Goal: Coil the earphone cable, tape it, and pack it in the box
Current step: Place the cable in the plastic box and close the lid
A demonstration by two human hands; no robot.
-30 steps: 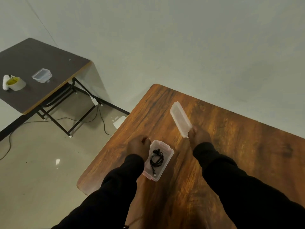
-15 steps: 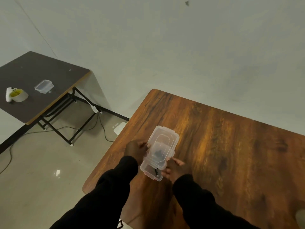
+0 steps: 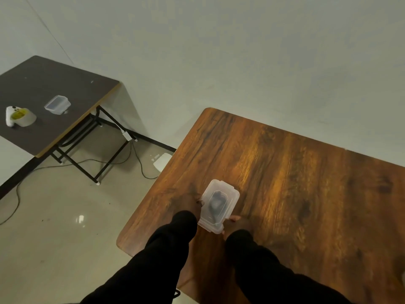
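A glossy brown wood-grain table (image 3: 295,194) fills the near right of the room, its corner set toward a plain pale wall (image 3: 219,51). Off to the left, across a shiny beige floor (image 3: 54,227), stands one dark folding table (image 3: 43,88) carrying one clear tub (image 3: 57,104) and one whitish tape roll (image 3: 23,116). On the near table sits a single small clear plastic box (image 3: 219,206), lid on. A dark blur inside it is the coiled black earphone cable (image 3: 217,202), hard to make out. Two black sleeves reach in. The left hand (image 3: 194,199) is mostly hidden and blurred, fingertips touching the box's left edge. The right hand (image 3: 235,221) presses its near corner. How tightly the fingers close, I cannot tell.
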